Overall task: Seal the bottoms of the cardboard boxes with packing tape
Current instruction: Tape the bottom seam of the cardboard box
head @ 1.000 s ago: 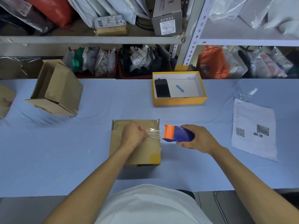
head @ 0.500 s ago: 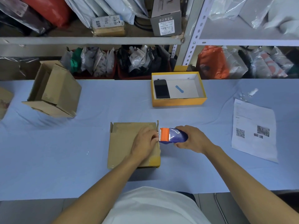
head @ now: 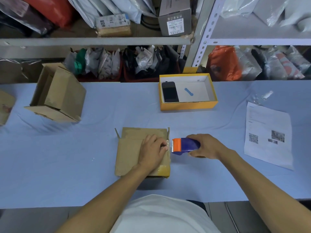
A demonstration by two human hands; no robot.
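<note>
A flat-topped cardboard box (head: pixel 130 148) lies bottom-up in front of me on the blue table (head: pixel 67 157). My left hand (head: pixel 153 151) rests on the box's right part, its fingertips pinching the clear tape end at the right edge. My right hand (head: pixel 204 146) grips a blue tape dispenser (head: pixel 185 145) with an orange cutter head, held just off the box's right edge. Only a very short strip of tape shows between dispenser and box.
Another cardboard box (head: pixel 58 96) stands open at the back left, a third (head: pixel 5 106) at the left edge. A yellow tray-box (head: pixel 188 105) holding a phone sits behind. A printed sheet (head: pixel 267 135) lies at right. Shelves packed with parcels stand behind the table.
The dispenser has moved left up to the box's right edge, so the stretched tape span has shortened. My left hand slid right across the box top to the tape end.
</note>
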